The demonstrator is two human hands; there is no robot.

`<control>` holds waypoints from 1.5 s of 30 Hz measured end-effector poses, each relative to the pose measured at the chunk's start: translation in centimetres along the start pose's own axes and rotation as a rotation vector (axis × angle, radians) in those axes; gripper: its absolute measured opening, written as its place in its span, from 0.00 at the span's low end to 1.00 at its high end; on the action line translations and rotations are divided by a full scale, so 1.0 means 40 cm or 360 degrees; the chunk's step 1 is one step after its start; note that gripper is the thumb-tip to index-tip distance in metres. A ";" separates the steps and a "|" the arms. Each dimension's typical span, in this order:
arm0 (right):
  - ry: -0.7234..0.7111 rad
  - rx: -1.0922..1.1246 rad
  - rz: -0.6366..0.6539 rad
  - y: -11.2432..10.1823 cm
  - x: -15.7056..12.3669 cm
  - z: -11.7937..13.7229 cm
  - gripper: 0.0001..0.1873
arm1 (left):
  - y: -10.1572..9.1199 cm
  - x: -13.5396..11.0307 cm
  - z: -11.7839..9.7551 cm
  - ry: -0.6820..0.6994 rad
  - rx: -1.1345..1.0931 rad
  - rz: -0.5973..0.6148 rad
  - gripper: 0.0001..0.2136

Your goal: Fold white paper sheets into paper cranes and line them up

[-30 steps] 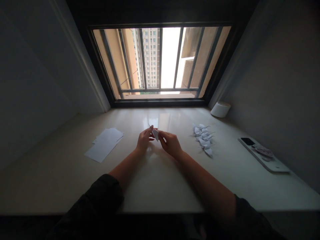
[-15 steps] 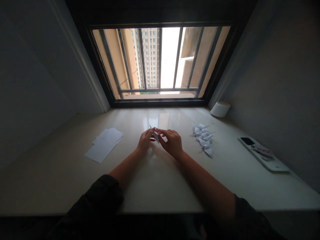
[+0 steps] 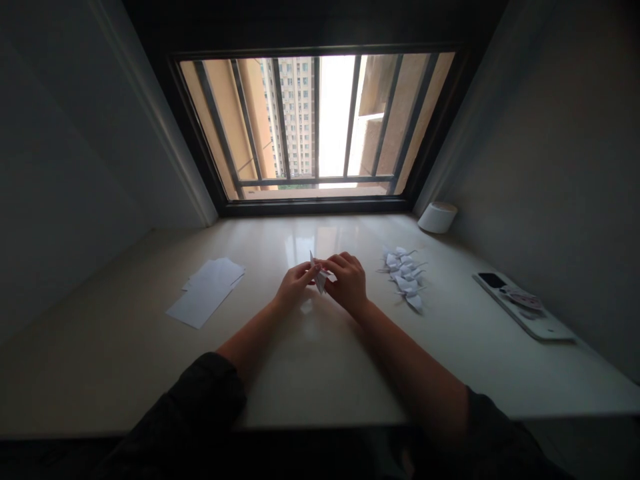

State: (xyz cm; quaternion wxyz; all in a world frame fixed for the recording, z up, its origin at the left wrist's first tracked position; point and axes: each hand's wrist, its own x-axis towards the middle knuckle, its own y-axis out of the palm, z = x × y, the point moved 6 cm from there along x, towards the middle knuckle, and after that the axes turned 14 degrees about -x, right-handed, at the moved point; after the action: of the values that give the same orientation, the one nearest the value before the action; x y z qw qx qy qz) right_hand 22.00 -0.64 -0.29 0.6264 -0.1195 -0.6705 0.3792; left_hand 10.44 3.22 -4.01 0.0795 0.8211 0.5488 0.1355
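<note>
My left hand [image 3: 294, 285] and my right hand [image 3: 350, 280] meet above the middle of the pale table [image 3: 310, 360]. Both pinch a small white folded paper figure [image 3: 319, 277] between their fingertips, with one thin point sticking up. The right hand's fingers curl over the top of the paper. To the right lies a cluster of several finished white paper cranes [image 3: 406, 277]. A small stack of white paper sheets [image 3: 206, 291] rests to the left.
A white cylindrical object [image 3: 437, 217] stands at the back right by the barred window [image 3: 315, 127]. A white tray [image 3: 525, 311] holding a dark phone and small items lies along the right wall. Walls close in on both sides.
Both hands shifted slightly right with the paper, and the right hand's fingers moved over the top of the fold. The view drifted a little to the left.
</note>
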 end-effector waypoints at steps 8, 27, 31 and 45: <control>0.0070 0.0032 0.0048 0.002 0.000 -0.002 0.12 | 0.010 -0.005 -0.001 0.0068 0.0133 0.0110 0.16; 0.0186 0.0291 0.0018 0.023 0.000 -0.027 0.11 | -0.048 0.008 0.027 0.0022 -0.0013 -0.0303 0.27; 0.0178 0.0379 -0.0005 0.027 -0.002 -0.026 0.11 | -0.034 0.008 0.014 0.0035 0.0035 -0.0145 0.21; 0.0097 0.0520 0.0080 0.043 -0.003 -0.020 0.22 | -0.031 0.013 -0.015 0.0212 -0.0019 -0.0130 0.22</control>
State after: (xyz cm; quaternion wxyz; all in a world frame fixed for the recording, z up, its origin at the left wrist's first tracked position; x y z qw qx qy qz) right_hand 22.23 0.76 -1.59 0.6479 -0.0443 -0.5772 0.4951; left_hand 9.35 4.17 -3.71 0.0533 0.7867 0.5850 0.1897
